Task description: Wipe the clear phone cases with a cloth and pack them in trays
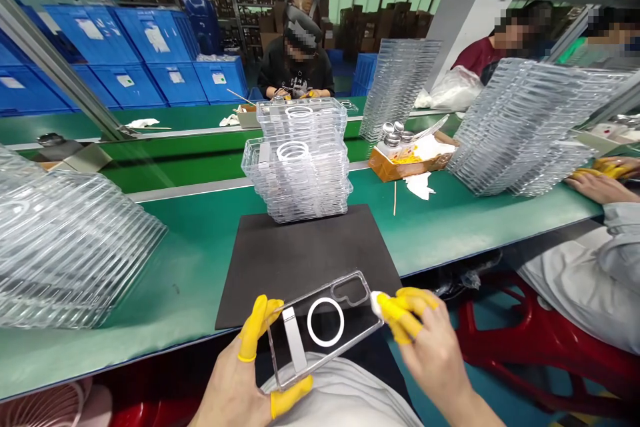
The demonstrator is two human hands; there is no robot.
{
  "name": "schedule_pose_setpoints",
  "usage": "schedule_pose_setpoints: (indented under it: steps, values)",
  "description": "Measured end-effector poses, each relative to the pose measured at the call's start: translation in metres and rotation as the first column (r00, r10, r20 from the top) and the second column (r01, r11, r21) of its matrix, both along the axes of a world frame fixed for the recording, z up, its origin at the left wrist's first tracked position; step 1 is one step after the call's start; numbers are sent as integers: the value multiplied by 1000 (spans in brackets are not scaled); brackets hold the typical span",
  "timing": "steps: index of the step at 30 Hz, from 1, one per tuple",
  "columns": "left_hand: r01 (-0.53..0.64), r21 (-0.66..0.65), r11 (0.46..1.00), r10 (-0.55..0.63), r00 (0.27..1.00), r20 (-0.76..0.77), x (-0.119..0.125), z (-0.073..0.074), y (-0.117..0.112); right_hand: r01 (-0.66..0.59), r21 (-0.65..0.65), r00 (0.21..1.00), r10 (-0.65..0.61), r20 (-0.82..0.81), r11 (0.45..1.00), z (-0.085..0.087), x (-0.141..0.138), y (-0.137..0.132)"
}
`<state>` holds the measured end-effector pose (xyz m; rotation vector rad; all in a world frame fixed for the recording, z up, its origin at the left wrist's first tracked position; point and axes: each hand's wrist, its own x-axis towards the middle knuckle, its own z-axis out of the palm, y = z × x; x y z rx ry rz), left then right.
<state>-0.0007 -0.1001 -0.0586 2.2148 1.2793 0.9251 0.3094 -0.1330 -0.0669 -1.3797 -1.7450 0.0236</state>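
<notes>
My left hand, with yellow finger cots, grips a clear phone case by its left end, low in the head view. The case has a white ring and a white strip on its back. My right hand, also in yellow cots, pinches a small white wad against the case's right edge near the camera cut-out. Both hands hover over the near edge of a black mat on the green table.
Stacks of clear cases stand behind the mat, at far left and at right. A cardboard tray with small bottles sits mid-right. Another person's hand rests at right; a red stool stands below. Blue crates line the back.
</notes>
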Motion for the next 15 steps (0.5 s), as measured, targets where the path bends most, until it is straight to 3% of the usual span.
schedule_pose_setpoints:
  steps: [1, 2, 3, 5, 7, 9, 11, 12, 13, 15]
  values:
    - [11, -5, 1000, -11, 1000, 10, -1, -1, -1, 97, -73, 983, -107, -149, 993, -7, 9, -3]
    - [24, -7, 1000, -24, 1000, 19, -3, -3, -4, 170, -172, 919, -219, -328, 970, -13, 16, -7]
    - [37, -9, 999, -36, 999, 20, -5, -5, -6, 192, -283, 802, -316, -506, 940, -18, 21, -10]
    - [59, -12, 998, -59, 998, 1, -10, -11, -12, 102, -450, 493, -438, -752, 887, -25, 24, -17]
    - [74, -19, 997, -74, 997, -21, -13, -17, -16, -12, -504, 249, -485, -838, 864, -28, 20, -23]
    - [90, -31, 995, -90, 996, -19, -15, -21, -18, -44, -508, 123, -500, -857, 860, -27, 13, -26]
    - [90, -28, 996, -90, 996, -4, -14, -23, -18, -42, -497, 101, -491, -865, 867, -23, 10, -28]
    - [89, -24, 996, -89, 996, 8, -13, -22, -18, -47, -488, 134, -479, -868, 872, -21, 11, -29]
    - [80, -14, 997, -80, 997, 20, -13, -20, -18, -45, -478, 205, -460, -864, 877, -19, 12, -29]
    - [38, 28, 999, -39, 999, 33, -14, -12, -19, 7, -443, 486, -390, -782, 897, -14, 18, -27]
